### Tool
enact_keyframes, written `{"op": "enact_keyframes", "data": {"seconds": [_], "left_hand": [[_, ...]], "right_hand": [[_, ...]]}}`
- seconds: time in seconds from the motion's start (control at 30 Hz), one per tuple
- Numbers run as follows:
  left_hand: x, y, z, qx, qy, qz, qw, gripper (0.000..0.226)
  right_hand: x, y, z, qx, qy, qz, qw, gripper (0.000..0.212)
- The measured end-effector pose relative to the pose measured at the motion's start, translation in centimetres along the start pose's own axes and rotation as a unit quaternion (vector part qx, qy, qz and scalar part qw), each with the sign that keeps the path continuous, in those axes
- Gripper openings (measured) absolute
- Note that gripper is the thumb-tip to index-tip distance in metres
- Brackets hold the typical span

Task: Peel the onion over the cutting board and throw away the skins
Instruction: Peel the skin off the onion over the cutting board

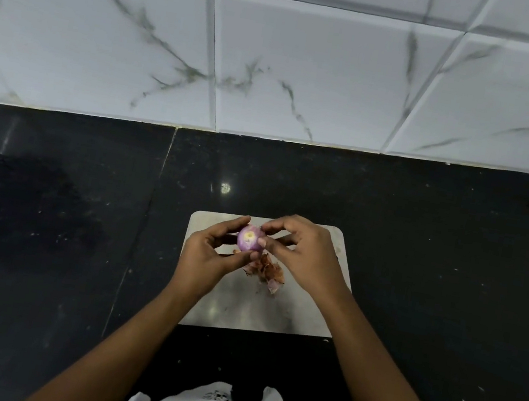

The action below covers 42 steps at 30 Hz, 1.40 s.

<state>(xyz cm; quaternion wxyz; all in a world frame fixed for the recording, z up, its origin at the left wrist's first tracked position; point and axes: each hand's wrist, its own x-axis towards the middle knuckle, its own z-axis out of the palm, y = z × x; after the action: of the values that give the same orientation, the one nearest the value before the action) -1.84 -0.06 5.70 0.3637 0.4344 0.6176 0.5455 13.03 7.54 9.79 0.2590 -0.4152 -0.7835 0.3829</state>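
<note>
Dim, even light from above, a small glare spot on the glossy bench (43,234) just beyond the cutting board (304,314). Soft overall, wall tiles (311,69) beyond the board bowed by wide-angle distortion.

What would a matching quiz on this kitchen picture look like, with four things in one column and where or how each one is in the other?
Things:
1. onion
2. skins
3. board
4. counter

Place or state:
A. black, lying under the board
B. held up between the left hand and right hand
C. piled on the board
D. pale, flat on the counter

Pairs: 1-B, 2-C, 3-D, 4-A
</note>
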Motion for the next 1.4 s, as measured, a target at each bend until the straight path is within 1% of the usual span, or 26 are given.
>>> {"op": "enact_keyframes", "data": {"seconds": [0.1, 0.23, 0.27, 0.37, 0.4, 0.5, 0.53, 0.6, 0.63, 0.67, 0.7, 0.73, 0.83, 0.87, 0.9, 1.0, 1.1, 1.2, 1.4], "left_hand": [[-0.2, 0.2, 0.2, 0.003, 0.01, 0.014, 1.0, 0.053], [-0.4, 0.6, -0.3, -0.039, -0.007, 0.015, 0.999, 0.049], [-0.4, 0.7, -0.3, -0.056, -0.011, 0.01, 0.998, 0.049], [-0.6, 0.7, -0.1, -0.104, -0.006, -0.007, 0.995, 0.047], [-0.6, 0.8, -0.1, -0.119, -0.005, -0.015, 0.993, 0.047], [-0.7, 0.4, -0.1, -0.156, -0.007, -0.041, 0.987, 0.047], [-0.6, 0.3, -0.2, -0.171, -0.007, -0.05, 0.984, 0.046], [-0.6, 0.0, -0.1, -0.204, -0.005, -0.075, 0.976, 0.042], [-0.5, -0.1, 0.0, -0.219, -0.006, -0.09, 0.972, 0.04], [-0.5, -0.1, 0.0, -0.23, -0.007, -0.105, 0.968, 0.039], [-0.5, 0.0, 0.1, -0.237, -0.009, -0.116, 0.964, 0.04], [-0.5, 0.0, 0.1, -0.241, -0.011, -0.125, 0.962, 0.041], [-0.4, 0.1, 0.1, -0.244, -0.015, -0.147, 0.959, 0.042], [-0.4, 0.1, 0.0, -0.244, -0.015, -0.151, 0.958, 0.041], [-0.4, 0.2, 0.0, -0.243, -0.014, -0.154, 0.958, 0.039], [-0.3, 0.6, 0.0, -0.229, -0.019, -0.159, 0.96, 0.03], [-0.3, 1.2, -0.1, -0.226, -0.037, -0.17, 0.958, 0.023], [-0.3, 1.7, -0.2, -0.238, -0.059, -0.177, 0.953, 0.023], [-0.1, 2.2, -0.5, -0.267, -0.088, -0.198, 0.939, 0.028]], "right_hand": [[0.4, -0.4, -0.2, -0.031, 0.012, -0.022, 0.999, 0.008], [1.0, -0.2, -0.4, -0.04, 0.026, 0.003, 0.999, 0.003], [1.2, 0.1, -0.4, -0.058, 0.036, 0.007, 0.998, 0.002], [1.5, 1.1, -0.4, -0.156, 0.041, 0.015, 0.987, 0.005], [1.5, 1.4, -0.5, -0.167, 0.042, 0.022, 0.985, 0.008], [0.8, 1.6, -0.4, -0.11, 0.04, 0.047, 0.992, 0.017], [0.5, 1.5, -0.3, -0.095, 0.024, 0.049, 0.994, 0.018], [0.1, 1.7, -0.1, -0.119, -0.057, 0.05, 0.99, 0.01], [0.0, 1.8, 0.0, -0.144, -0.107, 0.05, 0.982, 0.014], [-0.2, 1.9, 0.0, -0.156, -0.138, 0.051, 0.977, 0.023], [-0.3, 2.0, 0.0, -0.15, -0.143, 0.051, 0.977, 0.027], [-0.4, 2.0, -0.1, -0.128, -0.125, 0.047, 0.983, 0.027], [-0.5, 1.7, -0.3, -0.046, -0.019, 0.018, 0.999, 0.01], [-0.5, 1.7, -0.3, -0.037, -0.003, 0.006, 0.999, 0.008], [-0.5, 1.6, -0.4, -0.042, -0.001, -0.009, 0.999, 0.01], [-0.4, 1.2, -0.7, -0.051, -0.038, -0.071, 0.995, 0.027], [-0.2, 0.5, -1.1, -0.067, -0.093, -0.123, 0.986, 0.033], [0.2, -0.1, -1.3, -0.114, -0.107, -0.157, 0.975, 0.031], [0.6, -0.7, -1.8, -0.08, -0.11, -0.194, 0.971, 0.017]]}}
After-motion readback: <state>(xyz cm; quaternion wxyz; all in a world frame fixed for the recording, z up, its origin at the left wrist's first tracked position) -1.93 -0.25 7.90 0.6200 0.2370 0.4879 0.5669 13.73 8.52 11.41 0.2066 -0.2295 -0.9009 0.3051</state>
